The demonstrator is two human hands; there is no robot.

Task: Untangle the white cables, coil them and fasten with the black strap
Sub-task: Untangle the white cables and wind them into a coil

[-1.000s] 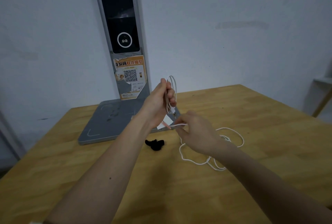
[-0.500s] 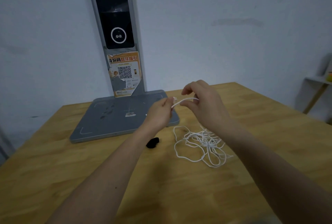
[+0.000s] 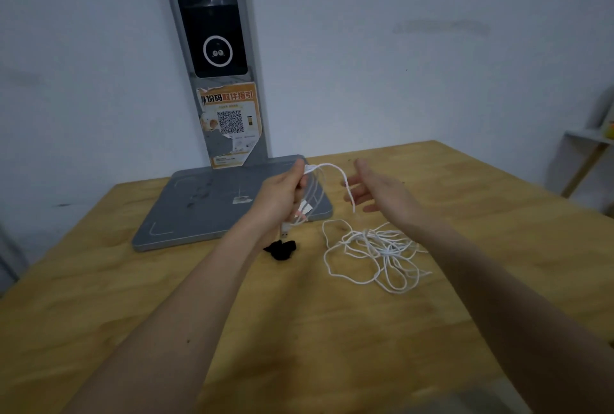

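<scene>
Wood-grain table point(image 3: 139, 280) stands against a pale wall point(image 3: 398, 48). A grey scanner stand point(image 3: 212, 211) sits at its far edge. Left hand point(image 3: 282, 194) pinches several loops of the white cables point(image 3: 375, 247); the tangle lies mid-table, black strap point(image 3: 281, 249) beside it. Right hand point(image 3: 378, 189) hovers, fingers spread.
</scene>
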